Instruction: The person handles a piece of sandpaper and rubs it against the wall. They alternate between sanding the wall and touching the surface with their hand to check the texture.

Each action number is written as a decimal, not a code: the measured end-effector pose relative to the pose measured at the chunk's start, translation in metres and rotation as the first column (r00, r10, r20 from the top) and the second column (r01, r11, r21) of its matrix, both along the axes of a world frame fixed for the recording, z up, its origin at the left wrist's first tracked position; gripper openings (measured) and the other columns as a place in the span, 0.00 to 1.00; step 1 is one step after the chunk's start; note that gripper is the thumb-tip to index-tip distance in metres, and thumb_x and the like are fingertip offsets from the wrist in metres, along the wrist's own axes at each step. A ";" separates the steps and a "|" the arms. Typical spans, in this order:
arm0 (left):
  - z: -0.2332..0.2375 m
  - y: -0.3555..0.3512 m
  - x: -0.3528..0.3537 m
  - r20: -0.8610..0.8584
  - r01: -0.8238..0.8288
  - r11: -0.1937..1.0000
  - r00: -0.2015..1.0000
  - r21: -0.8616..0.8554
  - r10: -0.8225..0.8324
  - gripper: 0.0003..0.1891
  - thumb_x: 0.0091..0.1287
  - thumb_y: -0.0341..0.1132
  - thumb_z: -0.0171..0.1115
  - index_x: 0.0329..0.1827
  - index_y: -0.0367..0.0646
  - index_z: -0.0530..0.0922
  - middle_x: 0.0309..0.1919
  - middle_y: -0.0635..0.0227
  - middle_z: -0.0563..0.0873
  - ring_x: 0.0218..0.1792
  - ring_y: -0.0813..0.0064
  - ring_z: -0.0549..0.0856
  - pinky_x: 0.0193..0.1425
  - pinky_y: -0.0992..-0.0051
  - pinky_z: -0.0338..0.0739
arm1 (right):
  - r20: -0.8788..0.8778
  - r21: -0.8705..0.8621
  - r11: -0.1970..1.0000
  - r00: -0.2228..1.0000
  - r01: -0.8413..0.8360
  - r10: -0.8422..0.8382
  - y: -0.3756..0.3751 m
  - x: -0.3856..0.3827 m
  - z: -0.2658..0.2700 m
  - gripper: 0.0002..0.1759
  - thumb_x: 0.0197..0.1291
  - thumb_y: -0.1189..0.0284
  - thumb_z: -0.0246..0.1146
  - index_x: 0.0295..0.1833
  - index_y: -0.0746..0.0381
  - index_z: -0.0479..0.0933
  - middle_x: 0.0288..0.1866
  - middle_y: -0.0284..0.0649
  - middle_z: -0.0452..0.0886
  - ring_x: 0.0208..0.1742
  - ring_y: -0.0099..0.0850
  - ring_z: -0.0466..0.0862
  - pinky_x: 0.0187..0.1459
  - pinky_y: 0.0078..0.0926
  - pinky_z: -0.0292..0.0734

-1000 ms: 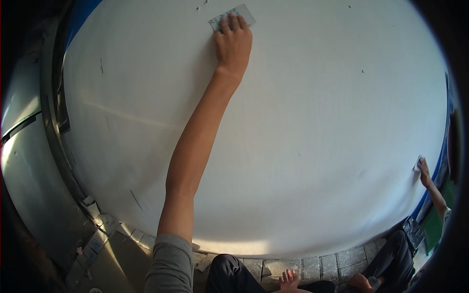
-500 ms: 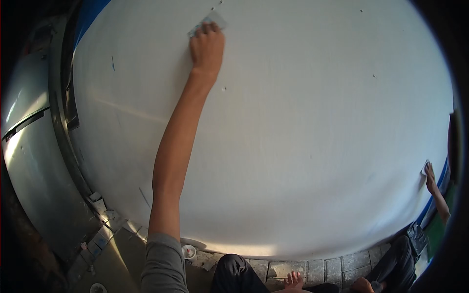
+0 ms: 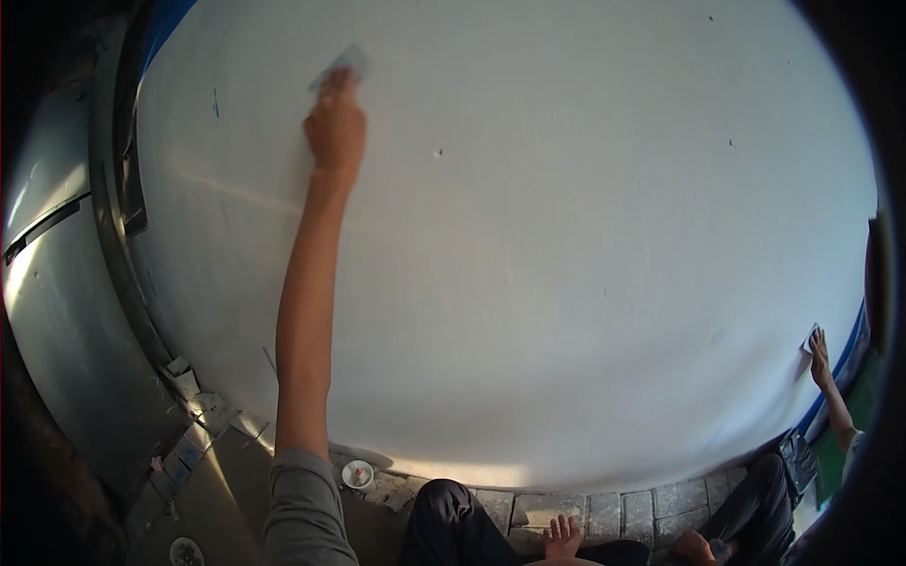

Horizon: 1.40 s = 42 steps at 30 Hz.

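Sandpaper (image 3: 351, 58), or a similar thin sheet (blur left its type uncertain), lay against the upper left of the white panel (image 3: 566, 255). The left hand (image 3: 336, 134) had it in a nearly flat grip, fingers close together over its lower part; the thumb's place could not be told. The right hand (image 3: 562, 538) rested low, fingers loosely spread, seemingly holding nothing. The sheet would likely handle as light, bendable and rough-faced, its corners prone to creasing, and best held broadly across its back. A white cup (image 3: 358, 474) stood near the panel's foot.
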State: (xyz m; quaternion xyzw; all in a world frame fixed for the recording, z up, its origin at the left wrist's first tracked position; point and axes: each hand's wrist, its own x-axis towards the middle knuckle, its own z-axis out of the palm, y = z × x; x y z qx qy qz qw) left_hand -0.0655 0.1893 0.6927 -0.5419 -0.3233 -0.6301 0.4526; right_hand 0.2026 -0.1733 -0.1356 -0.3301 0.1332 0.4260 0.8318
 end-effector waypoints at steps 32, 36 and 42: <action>-0.121 -0.023 0.020 -0.254 0.061 0.990 0.967 0.128 -0.027 0.27 0.67 0.23 0.63 0.72 0.40 0.74 0.63 0.59 0.84 0.61 0.60 0.85 0.65 0.66 0.82 | 0.045 0.019 0.996 0.996 -0.084 0.083 -0.008 -0.007 0.027 0.28 0.73 0.54 0.53 0.76 0.45 0.64 0.72 0.29 0.72 0.71 0.36 0.72 0.65 0.43 0.66; -0.137 -0.016 0.014 -0.137 -0.191 0.980 0.974 -0.057 0.182 0.29 0.67 0.19 0.60 0.73 0.41 0.72 0.71 0.62 0.77 0.68 0.63 0.79 0.67 0.65 0.81 | 0.041 0.005 0.996 0.996 -0.085 0.085 -0.008 -0.006 0.025 0.31 0.72 0.53 0.55 0.77 0.45 0.62 0.74 0.30 0.71 0.72 0.35 0.71 0.65 0.43 0.65; -0.219 -0.043 0.055 -0.796 0.237 0.964 0.604 0.123 -0.047 0.30 0.66 0.38 0.68 0.73 0.56 0.74 0.68 0.71 0.81 0.67 0.69 0.81 0.69 0.63 0.79 | 0.054 0.004 0.996 0.994 -0.092 0.092 -0.009 -0.010 0.031 0.31 0.72 0.53 0.56 0.78 0.45 0.61 0.74 0.30 0.71 0.72 0.34 0.71 0.65 0.44 0.65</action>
